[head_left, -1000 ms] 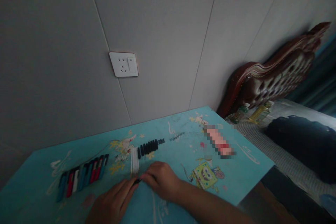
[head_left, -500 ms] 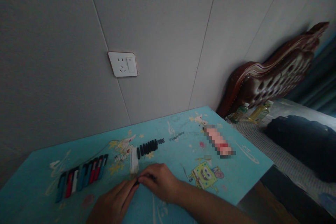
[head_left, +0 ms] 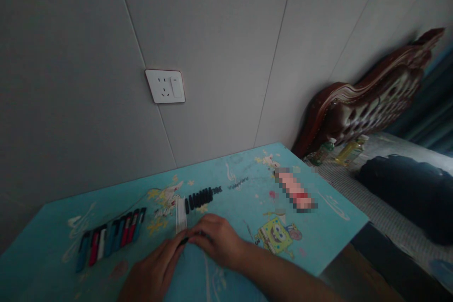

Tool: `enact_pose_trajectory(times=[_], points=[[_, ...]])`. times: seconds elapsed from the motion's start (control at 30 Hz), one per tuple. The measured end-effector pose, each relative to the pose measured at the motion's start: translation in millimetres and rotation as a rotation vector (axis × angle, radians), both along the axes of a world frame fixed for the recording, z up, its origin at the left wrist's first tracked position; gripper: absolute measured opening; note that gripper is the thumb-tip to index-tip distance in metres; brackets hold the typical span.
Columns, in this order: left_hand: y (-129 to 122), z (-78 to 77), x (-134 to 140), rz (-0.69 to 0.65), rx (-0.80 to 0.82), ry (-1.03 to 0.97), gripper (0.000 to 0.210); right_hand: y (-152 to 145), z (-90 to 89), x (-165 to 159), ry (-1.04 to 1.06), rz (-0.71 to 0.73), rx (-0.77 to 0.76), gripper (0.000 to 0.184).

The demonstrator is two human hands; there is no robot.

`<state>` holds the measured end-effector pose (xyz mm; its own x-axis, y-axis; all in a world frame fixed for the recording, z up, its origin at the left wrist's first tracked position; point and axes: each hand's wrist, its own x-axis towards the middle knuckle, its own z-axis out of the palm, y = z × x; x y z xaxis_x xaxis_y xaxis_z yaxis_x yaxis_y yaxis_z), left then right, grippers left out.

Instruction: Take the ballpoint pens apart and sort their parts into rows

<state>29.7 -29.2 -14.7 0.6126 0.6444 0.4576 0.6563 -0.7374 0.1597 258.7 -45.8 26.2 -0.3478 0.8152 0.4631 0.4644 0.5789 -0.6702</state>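
Both my hands meet low on a turquoise cartoon-printed table. My left hand and my right hand pinch a small dark part between their fingertips; what it is stays too dim to tell. Just beyond the fingertips lies a bundle of thin white rods. Behind that runs a row of several small black caps. To the left lies a row of several pen barrels in blue, red, white and black.
A grey panelled wall with a white socket and switch plate rises behind the table. A pink blurred object lies at the table's right. Beyond the right edge stand a carved wooden headboard, bottles and a bed with a dark pillow.
Both hands have crept slightly away from me toward the white rods, still pinching the small dark part. Everything else on the table is unchanged.
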Motion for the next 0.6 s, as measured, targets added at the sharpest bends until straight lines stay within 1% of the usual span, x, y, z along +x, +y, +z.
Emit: enact_pose_trajectory(times=[0.07, 0.13, 0.23, 0.33, 0.37, 0.47, 0.6], points=[[0, -0.3, -1, 0.019, -0.016, 0.029, 0.041, 7, 2.9, 12, -0.045, -0.042, 0.022, 0.021], [1, -0.8, -2, 0.011, -0.025, 0.03, 0.042, 18, 6.9, 31, -0.066, -0.134, 0.045, 0.021], [0, -1.0, -3, 0.018, -0.045, 0.027, 0.043, 37, 11.7, 71, -0.072, -0.418, 0.051, 0.022], [-1, 0.2, -1, 0.025, -0.04, 0.017, 0.04, 51, 10.8, 115, -0.187, -0.747, -0.037, 0.029], [-1, 0.6, 0, 0.021, -0.037, 0.012, 0.04, 54, 9.1, 128, -0.207, -0.802, -0.063, 0.031], [-2, 0.8, 1, 0.023, -0.028, 0.007, 0.039, 60, 1.2, 156, -0.249, -0.888, -0.127, 0.031], [-1, -1.3, 1, 0.006, -0.051, 0.017, 0.04, 63, -9.6, 167, -0.299, -0.919, -0.199, 0.028]])
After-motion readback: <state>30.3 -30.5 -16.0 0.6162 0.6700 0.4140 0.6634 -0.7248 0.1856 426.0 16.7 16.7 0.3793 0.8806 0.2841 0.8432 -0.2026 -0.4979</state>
